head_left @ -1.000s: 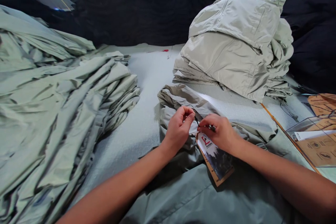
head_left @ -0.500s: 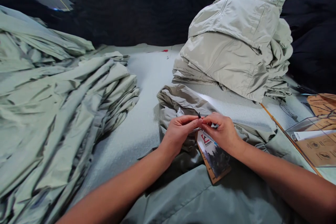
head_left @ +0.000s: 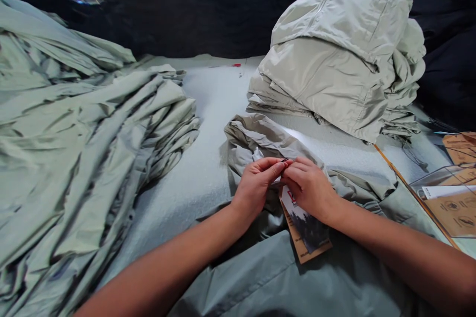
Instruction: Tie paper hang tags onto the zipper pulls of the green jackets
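Note:
My left hand [head_left: 256, 183] and my right hand [head_left: 310, 188] meet fingertip to fingertip over a grey-green jacket [head_left: 253, 277]. Both pinch a small dark tag string [head_left: 284, 160], of which only a short bit shows above the fingers. Below my right hand hang the printed hang tags [head_left: 312, 233], one with a dark forest picture lying over a brown card. The right fingers partly cover the upper part of the front tag. Bunched fabric of the jacket lies just behind the hands.
Folded light garments [head_left: 334, 59] are piled at the back right. A loose heap of pale green garments [head_left: 92, 143] fills the left. Brown cards in a clear bag [head_left: 449, 208] lie at the right beside an orange strip [head_left: 397, 173]. Dark bulk [head_left: 208, 10] stands behind the white table [head_left: 211, 89].
My right fingers have closed in over the left fingertips and now cover more of the front tag. The dark bit of string has tilted over. The view has shifted slightly.

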`<state>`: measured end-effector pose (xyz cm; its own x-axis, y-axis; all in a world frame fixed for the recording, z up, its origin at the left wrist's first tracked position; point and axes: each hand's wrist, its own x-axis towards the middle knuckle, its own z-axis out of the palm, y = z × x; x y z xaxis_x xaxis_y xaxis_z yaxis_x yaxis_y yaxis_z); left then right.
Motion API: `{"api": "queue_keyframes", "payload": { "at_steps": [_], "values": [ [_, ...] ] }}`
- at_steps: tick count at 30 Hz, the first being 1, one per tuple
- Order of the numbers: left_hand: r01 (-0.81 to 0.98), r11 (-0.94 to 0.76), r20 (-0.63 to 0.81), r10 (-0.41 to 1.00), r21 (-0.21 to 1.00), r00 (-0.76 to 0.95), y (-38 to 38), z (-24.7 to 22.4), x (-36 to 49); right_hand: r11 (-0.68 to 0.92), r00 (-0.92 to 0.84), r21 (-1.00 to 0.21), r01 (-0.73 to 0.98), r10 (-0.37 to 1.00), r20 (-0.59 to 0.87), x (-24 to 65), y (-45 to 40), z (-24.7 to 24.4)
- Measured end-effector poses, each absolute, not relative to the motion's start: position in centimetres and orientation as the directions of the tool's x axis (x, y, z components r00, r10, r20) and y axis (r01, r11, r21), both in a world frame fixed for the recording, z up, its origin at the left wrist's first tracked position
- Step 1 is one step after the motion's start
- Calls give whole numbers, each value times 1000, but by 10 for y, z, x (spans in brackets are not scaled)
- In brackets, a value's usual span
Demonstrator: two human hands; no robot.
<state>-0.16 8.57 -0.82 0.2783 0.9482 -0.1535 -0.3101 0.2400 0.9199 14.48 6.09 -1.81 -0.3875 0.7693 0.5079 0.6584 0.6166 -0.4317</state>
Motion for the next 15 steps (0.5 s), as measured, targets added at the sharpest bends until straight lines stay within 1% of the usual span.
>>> {"api": "queue_keyframes", "payload": {
  "at_steps": [4, 6, 7, 10, 12, 13, 15],
  "values": [
    [-335, 334, -230, 921, 881, 314, 86, -11, -1, 621, -435, -379, 686, 767, 471, 144, 60, -23],
    [-358, 378, -257, 904, 854, 341, 88, -13, -1, 616, -432, -386, 687, 773, 464, 145, 60, -24],
    [-362, 394, -265, 896, 845, 355, 89, -14, -1, 603, -412, -416, 680, 784, 464, 145, 60, -25],
    [-335, 426, -284, 873, 841, 397, 92, -16, -1, 527, -287, -599, 603, 844, 454, 146, 62, -25],
    [-319, 424, -282, 869, 847, 407, 94, -16, -2, 485, -222, -691, 535, 871, 439, 147, 63, -25],
    [-316, 419, -277, 870, 851, 407, 94, -16, -3, 477, -208, -713, 514, 875, 436, 148, 63, -25],
    [-312, 399, -262, 878, 862, 400, 94, -15, -4, 483, -208, -719, 500, 873, 442, 148, 64, -24]
  ]
}}
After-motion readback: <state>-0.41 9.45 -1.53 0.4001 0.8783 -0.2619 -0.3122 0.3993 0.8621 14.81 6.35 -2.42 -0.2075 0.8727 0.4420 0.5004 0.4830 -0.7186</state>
